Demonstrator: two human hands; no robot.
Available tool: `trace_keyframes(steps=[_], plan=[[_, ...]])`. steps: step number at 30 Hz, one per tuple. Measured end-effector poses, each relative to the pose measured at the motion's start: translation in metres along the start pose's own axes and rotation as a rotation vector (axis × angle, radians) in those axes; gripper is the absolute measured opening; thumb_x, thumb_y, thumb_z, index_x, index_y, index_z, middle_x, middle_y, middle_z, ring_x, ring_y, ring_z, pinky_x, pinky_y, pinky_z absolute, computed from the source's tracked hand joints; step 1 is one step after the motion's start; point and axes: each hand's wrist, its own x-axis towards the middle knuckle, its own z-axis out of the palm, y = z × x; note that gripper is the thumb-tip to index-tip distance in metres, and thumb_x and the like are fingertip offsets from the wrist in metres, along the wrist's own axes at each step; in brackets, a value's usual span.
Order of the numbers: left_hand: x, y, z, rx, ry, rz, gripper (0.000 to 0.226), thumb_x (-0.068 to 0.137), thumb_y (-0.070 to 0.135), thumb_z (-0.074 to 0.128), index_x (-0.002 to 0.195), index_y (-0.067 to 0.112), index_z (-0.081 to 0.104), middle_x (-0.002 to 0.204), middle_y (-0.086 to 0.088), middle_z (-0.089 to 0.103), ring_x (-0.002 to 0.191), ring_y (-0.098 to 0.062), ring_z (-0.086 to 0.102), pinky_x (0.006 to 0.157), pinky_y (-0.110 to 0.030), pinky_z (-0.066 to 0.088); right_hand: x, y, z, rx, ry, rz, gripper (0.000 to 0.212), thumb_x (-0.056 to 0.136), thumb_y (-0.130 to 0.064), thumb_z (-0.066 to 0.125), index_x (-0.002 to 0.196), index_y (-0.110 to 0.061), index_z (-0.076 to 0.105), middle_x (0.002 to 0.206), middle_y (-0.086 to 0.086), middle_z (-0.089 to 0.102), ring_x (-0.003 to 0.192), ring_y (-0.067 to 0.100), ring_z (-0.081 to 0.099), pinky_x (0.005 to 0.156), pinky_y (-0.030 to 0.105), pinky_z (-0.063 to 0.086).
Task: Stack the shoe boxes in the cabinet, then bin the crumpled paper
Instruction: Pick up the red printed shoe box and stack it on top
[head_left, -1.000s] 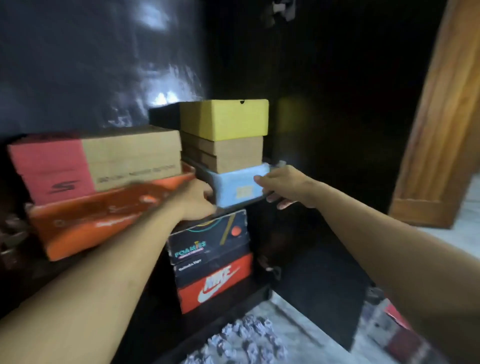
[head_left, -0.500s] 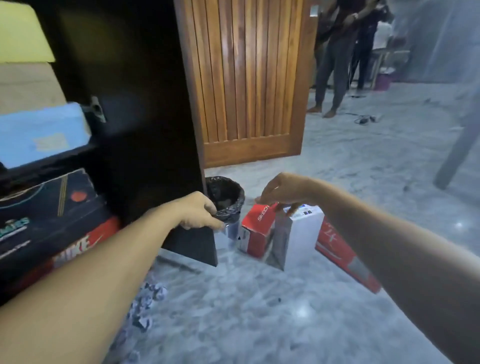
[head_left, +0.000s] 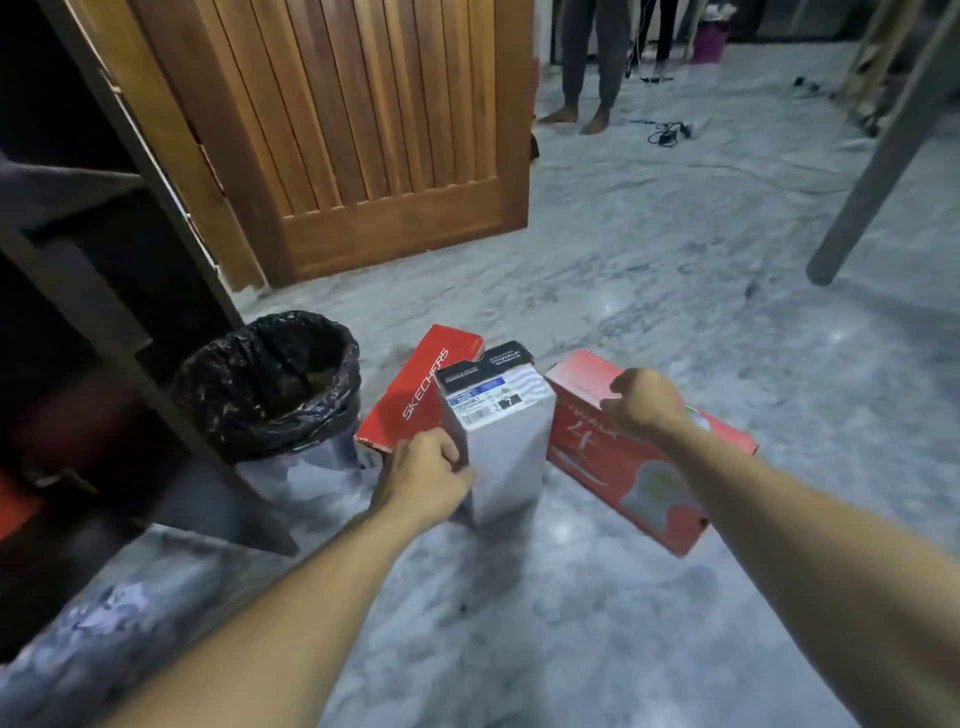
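A white shoe box (head_left: 498, 447) stands on end on the marble floor. My left hand (head_left: 426, 473) is curled against its left edge and grips it. Behind it leans a red Skechers shoe box (head_left: 415, 389). A second red shoe box (head_left: 618, 467) lies flat to the right. My right hand (head_left: 644, 402) hovers over that box's left end, fingers curled, holding nothing. A bin with a black liner (head_left: 270, 379) stands left of the boxes. The dark cabinet (head_left: 104, 322) fills the left edge. Crumpled paper (head_left: 119, 603) lies blurred on the floor at the cabinet's foot.
An open wooden door (head_left: 337, 130) stands behind the bin. A person's legs (head_left: 582, 67) are at the far back, with a cable (head_left: 667, 132) on the floor nearby. A grey slanted pole (head_left: 883, 156) crosses the right side.
My view swung from the cabinet shelves to the floor on the right. Both hands left the stacked boxes and came down; my left hand now grips the white box.
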Motion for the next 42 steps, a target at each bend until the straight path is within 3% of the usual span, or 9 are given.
trace_keyframes(steps=[3,9,13,18,22,27,34,38,42], plan=[[0.014,0.018,0.047,0.038,-0.172,0.126,0.018,0.068,0.034,0.074,0.071,0.021,0.062,0.071,0.008,0.062,0.081,-0.022,0.066,0.075,-0.027,0.048,0.022,0.045,0.011,-0.096,-0.001,0.079,0.047,0.078,-0.041,0.069,0.114,-0.011,0.064,0.121,0.016,0.063,0.114,0.034,0.057,0.095,0.040,0.048],[0.036,0.048,0.121,0.020,-0.319,0.206,0.046,0.080,0.030,0.074,0.122,0.017,0.062,0.113,0.000,0.064,0.106,-0.020,0.061,0.089,-0.024,0.045,0.046,0.133,0.035,-0.312,-0.185,0.193,0.078,0.055,-0.063,0.064,0.124,-0.049,0.030,0.140,0.011,0.030,0.136,0.043,0.019,0.098,0.067,0.032],[0.052,0.063,0.146,0.024,-0.311,0.231,0.046,0.075,0.029,0.074,0.119,0.020,0.061,0.113,0.002,0.064,0.109,-0.022,0.060,0.091,-0.030,0.048,0.048,0.159,0.016,-0.309,-0.172,0.092,0.085,0.058,-0.058,0.054,0.139,-0.048,0.031,0.135,0.014,0.042,0.128,0.043,0.037,0.104,0.051,0.035],[0.070,0.071,0.170,-0.001,-0.251,0.249,0.085,0.053,0.050,0.070,0.130,0.021,0.045,0.125,-0.002,0.052,0.120,-0.022,0.051,0.101,-0.041,0.044,0.062,0.185,-0.031,-0.272,-0.303,0.045,0.077,0.074,-0.027,0.076,0.143,-0.038,0.043,0.146,0.001,0.049,0.129,0.024,0.051,0.104,0.030,0.041],[0.067,0.064,0.190,-0.029,-0.268,0.164,0.107,0.056,0.046,0.086,0.137,0.007,0.029,0.138,-0.012,0.037,0.134,-0.027,0.036,0.109,-0.041,0.034,0.058,0.209,-0.057,-0.225,-0.441,0.112,0.071,0.071,-0.033,0.084,0.135,-0.034,0.055,0.138,0.000,0.056,0.123,0.018,0.055,0.103,0.029,0.042],[0.061,0.044,0.215,-0.137,-0.337,0.141,0.112,0.043,0.048,0.080,0.140,0.023,0.030,0.135,0.000,0.048,0.125,-0.022,0.048,0.103,-0.042,0.044,0.039,0.244,-0.041,0.133,-0.109,0.286,0.083,0.054,-0.044,0.092,0.128,-0.020,0.063,0.115,0.005,0.066,0.110,0.022,0.062,0.099,0.033,0.049],[0.069,0.047,0.211,-0.346,-0.420,0.052,0.101,0.056,0.014,0.087,0.140,0.030,0.034,0.112,0.011,0.063,0.105,-0.016,0.061,0.082,-0.023,0.050,-0.005,0.255,0.015,0.256,0.094,0.431,0.107,0.079,-0.058,0.067,0.153,-0.022,0.000,0.140,0.022,0.049,0.128,0.042,0.046,0.102,0.043,0.040],[0.068,0.050,0.212,-0.410,-0.463,0.008,0.100,0.052,0.009,0.086,0.138,0.024,0.039,0.107,0.007,0.066,0.099,-0.016,0.063,0.071,-0.013,0.046,-0.030,0.253,0.037,0.336,0.073,0.579,0.112,0.068,-0.067,0.070,0.150,-0.021,0.008,0.137,0.016,0.051,0.120,0.043,0.051,0.069,0.048,0.058],[0.061,0.052,0.207,-0.410,-0.460,-0.011,0.080,0.068,-0.009,0.078,0.119,0.039,0.040,0.092,0.016,0.060,0.093,-0.016,0.061,0.060,-0.011,0.044,-0.050,0.250,0.041,0.440,0.182,0.582,0.101,0.064,-0.059,0.078,0.143,-0.019,0.029,0.133,0.008,0.056,0.124,0.033,0.051,0.097,0.047,0.048]])
